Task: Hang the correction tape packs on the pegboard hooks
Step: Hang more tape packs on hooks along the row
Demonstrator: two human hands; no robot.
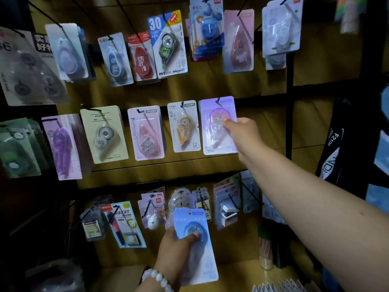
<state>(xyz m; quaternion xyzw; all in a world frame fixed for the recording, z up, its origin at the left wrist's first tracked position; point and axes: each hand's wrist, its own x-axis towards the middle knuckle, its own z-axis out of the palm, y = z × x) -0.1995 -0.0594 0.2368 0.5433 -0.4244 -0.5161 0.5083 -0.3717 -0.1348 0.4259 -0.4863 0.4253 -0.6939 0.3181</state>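
Your blue pack (195, 245): glossy clear plastic blister on smooth card; behind it, matt wood-look board (210, 85), dark metal hooks (217, 100).

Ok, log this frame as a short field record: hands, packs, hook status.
right hand: holds the purple correction tape pack at a middle-row hook
left hand: holds the blue correction tape pack low, off any hook
purple pack status: hook passes through its top; hand not released
blue pack status: not yet hung
left wrist: white bead bracelet
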